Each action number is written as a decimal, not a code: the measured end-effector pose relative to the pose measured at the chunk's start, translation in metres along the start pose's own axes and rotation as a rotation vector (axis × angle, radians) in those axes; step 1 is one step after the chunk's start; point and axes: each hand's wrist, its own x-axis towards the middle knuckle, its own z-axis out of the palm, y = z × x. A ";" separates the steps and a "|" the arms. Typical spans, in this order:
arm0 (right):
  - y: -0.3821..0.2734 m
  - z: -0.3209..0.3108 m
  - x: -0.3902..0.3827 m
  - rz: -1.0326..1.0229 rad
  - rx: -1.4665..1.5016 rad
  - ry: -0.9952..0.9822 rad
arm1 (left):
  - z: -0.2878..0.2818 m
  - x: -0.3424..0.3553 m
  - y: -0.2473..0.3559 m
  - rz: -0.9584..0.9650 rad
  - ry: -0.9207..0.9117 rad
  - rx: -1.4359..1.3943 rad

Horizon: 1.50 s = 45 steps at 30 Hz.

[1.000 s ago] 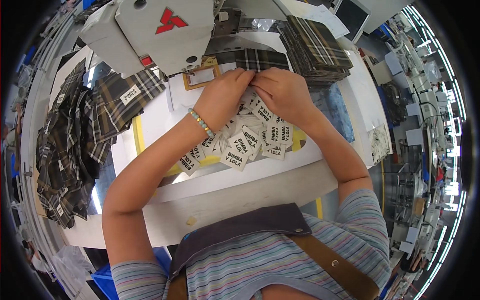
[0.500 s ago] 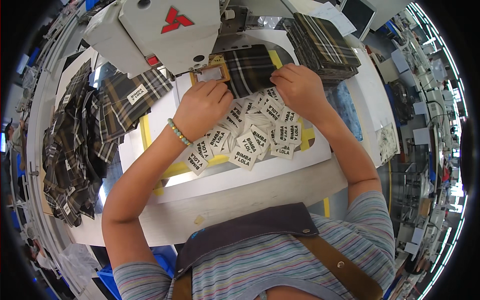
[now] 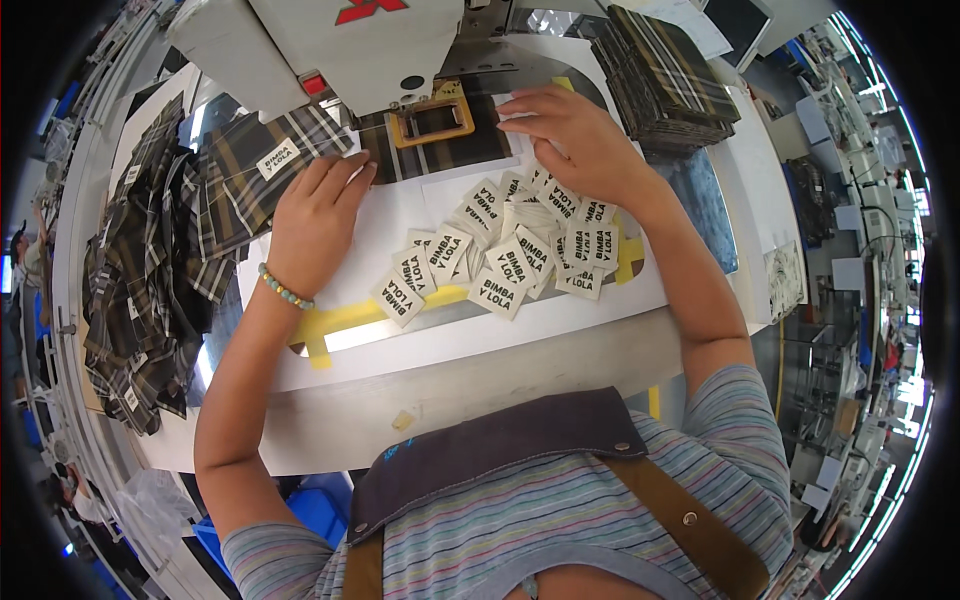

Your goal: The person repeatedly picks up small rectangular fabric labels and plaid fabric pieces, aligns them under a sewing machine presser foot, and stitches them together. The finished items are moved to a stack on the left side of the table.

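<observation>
Pale worktable (image 3: 340, 420) | left hand (image 3: 320, 210): fingers loosely curled at left end of plaid panel (image 3: 480, 150), we can't tell if pinching | panel: flat between hands, long axis left-right, partly under yellow frame (image 3: 437, 138), neither hand clearly nearer | right hand (image 3: 590, 145): thumb and fingers apart at right end, we see nothing gripped

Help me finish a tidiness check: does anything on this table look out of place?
The labels lie in a loose heap at mixed angles, and the plaid pieces at left are jumbled, unlike the neater stack at upper right. No damage is evident.
</observation>
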 end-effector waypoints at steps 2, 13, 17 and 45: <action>0.003 0.000 -0.003 -0.022 0.014 -0.043 | -0.001 -0.006 0.003 -0.062 -0.004 -0.094; 0.011 0.001 -0.011 -0.046 0.028 -0.222 | -0.003 -0.011 0.011 -0.046 -0.103 -0.230; 0.014 -0.002 -0.009 -0.053 0.093 -0.146 | -0.012 -0.010 0.009 -0.024 -0.024 -0.208; 0.015 0.006 -0.024 -0.079 0.046 -0.244 | -0.011 -0.008 0.006 -0.007 -0.102 -0.207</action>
